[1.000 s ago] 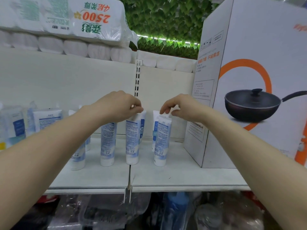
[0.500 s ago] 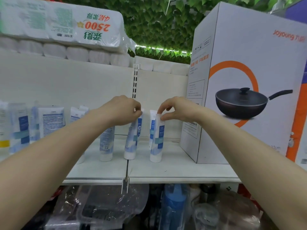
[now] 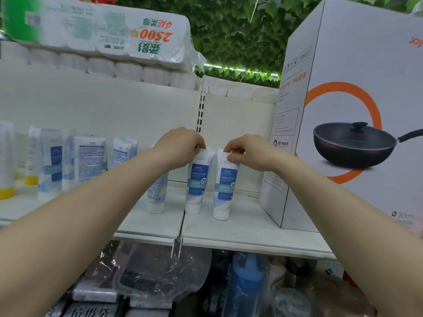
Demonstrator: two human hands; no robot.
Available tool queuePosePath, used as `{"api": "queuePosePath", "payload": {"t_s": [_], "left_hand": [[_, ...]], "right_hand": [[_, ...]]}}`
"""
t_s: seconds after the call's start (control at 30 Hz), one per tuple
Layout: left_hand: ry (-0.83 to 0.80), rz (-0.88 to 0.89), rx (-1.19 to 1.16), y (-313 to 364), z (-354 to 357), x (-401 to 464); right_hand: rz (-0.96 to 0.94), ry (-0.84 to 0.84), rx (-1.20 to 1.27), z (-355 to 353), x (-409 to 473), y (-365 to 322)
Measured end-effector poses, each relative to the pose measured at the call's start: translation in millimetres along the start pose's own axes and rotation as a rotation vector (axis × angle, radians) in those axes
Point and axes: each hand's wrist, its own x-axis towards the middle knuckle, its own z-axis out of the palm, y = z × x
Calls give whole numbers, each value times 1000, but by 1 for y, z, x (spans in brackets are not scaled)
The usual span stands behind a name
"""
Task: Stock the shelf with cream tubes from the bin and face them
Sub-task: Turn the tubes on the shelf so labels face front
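Now both hands are pinching tube tops: left hand (image 3: 180, 145) is gripping the crimped end of one cream tube (image 3: 196, 184), right hand (image 3: 246, 152) is gripping the neighbouring cream tube (image 3: 225, 186). Both tubes are standing cap-down, side by side, blue labels facing out, on the white shelf (image 3: 240, 229), beside a pan box (image 3: 343, 124). More tubes (image 3: 84, 156) are standing left.

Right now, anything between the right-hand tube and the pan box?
Nothing: in the head view only bare shelf separates the right-hand tube from the pan box.
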Motion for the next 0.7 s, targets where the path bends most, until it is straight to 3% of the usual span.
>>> {"api": "queuePosePath", "payload": {"t_s": [0.2, 0.37, 0.7], "left_hand": [[-46, 2, 46, -5, -2, 1], [88, 73, 27, -22, -26, -5], [56, -23, 55, -126, -87, -20]], "right_hand": [[13, -14, -15, 3, 1, 0], [41, 31, 33, -1, 0, -11], [-47, 194, 45, -9, 54, -79]]}}
